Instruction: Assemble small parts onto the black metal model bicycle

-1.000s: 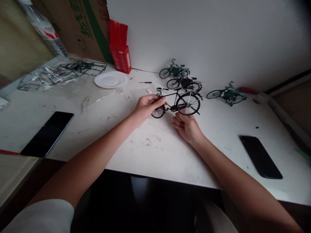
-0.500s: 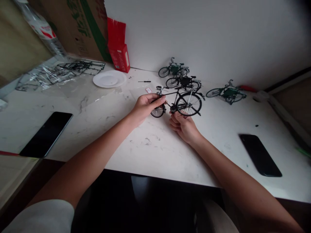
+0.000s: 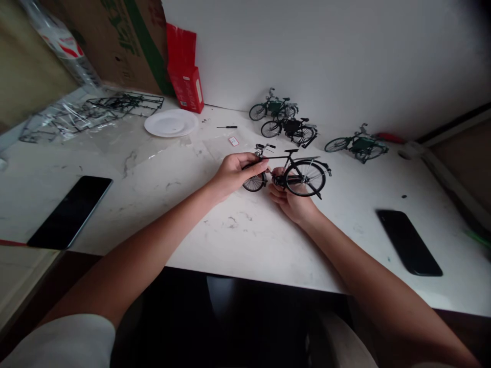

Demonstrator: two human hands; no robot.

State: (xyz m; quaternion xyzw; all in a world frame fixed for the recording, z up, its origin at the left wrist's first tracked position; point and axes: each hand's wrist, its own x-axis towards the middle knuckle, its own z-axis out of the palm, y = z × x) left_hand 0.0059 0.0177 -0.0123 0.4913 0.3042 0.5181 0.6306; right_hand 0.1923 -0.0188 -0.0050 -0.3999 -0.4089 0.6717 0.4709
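A black model bicycle (image 3: 306,178) is held over the white table, its front wheel to the left and its saddle on top. My left hand (image 3: 240,171) pinches it at the front, by the head of the frame below the handlebar. Behind the pedals and rear wheel, my right hand (image 3: 293,199) has its fingers curled at the underside of the frame. The bicycle partly covers those fingertips, so whether they pinch a pedal or the frame is hard to see.
Model bicycles stand at the back: a green one (image 3: 273,107), a black one (image 3: 292,128) and another green one (image 3: 362,145). A screwdriver (image 3: 227,127), white plate (image 3: 171,123), red box (image 3: 185,87) and parts frames (image 3: 126,104) lie behind. Phones rest left (image 3: 71,212) and right (image 3: 409,243).
The bicycle has moved slightly right and down and turned a little, so its handlebar and rear rack show more clearly. Both hands keep their places on it.
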